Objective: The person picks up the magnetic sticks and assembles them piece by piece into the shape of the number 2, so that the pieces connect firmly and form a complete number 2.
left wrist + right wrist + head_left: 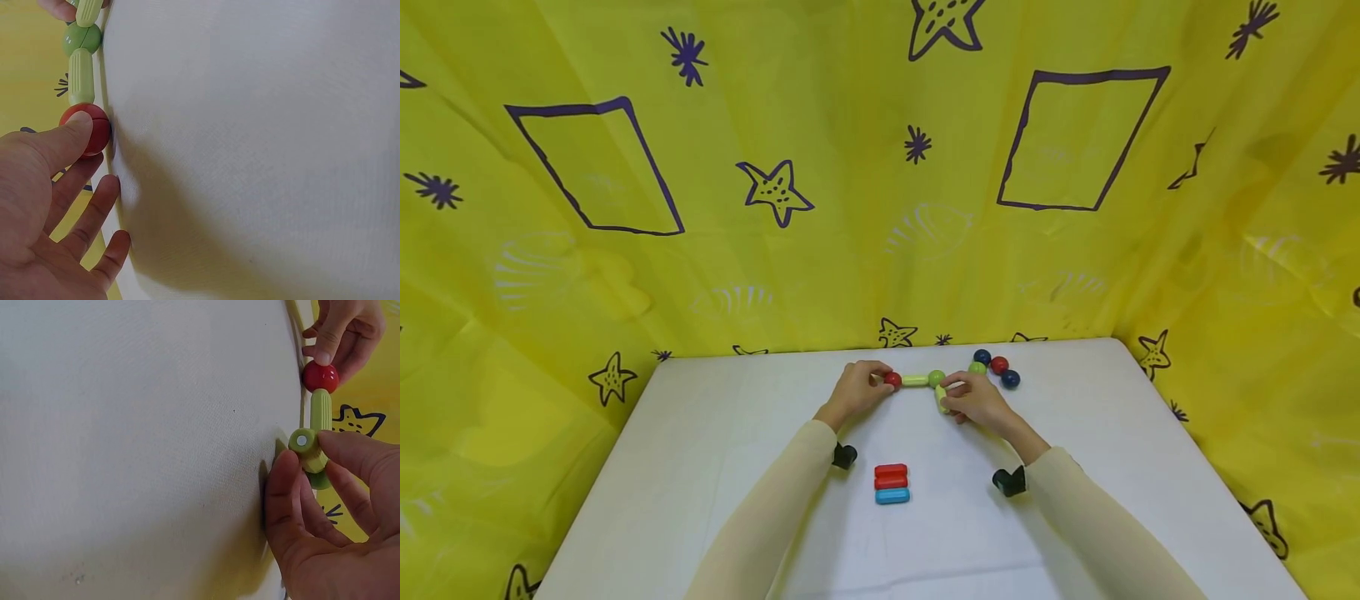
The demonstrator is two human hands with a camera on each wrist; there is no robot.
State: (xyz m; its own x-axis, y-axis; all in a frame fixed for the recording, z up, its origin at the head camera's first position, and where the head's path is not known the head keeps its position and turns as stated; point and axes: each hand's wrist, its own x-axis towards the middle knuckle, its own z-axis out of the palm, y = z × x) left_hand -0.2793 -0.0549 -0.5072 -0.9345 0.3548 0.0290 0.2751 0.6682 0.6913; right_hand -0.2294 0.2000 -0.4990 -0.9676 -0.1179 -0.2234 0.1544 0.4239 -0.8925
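Note:
My left hand (859, 390) pinches a red ball (94, 128) between thumb and forefinger, its other fingers spread. From that ball a pale green ribbed rod (915, 381) runs right to a green ball (936, 378), the three joined in a line. A second pale green rod (942, 398) is pinched by my right hand (977, 400), one end at the green ball and the other pointing toward me. In the right wrist view this second rod (302, 441) faces the camera with a whitish disc in its end, and it hides part of the chain.
Right of the right hand lie another green ball (977, 367), a red ball (999, 365) and two dark blue balls (1011, 379). Two red rods (891, 477) and a blue rod (892, 496) lie side by side nearer me. A yellow patterned curtain (850, 275) borders the white table (715, 467).

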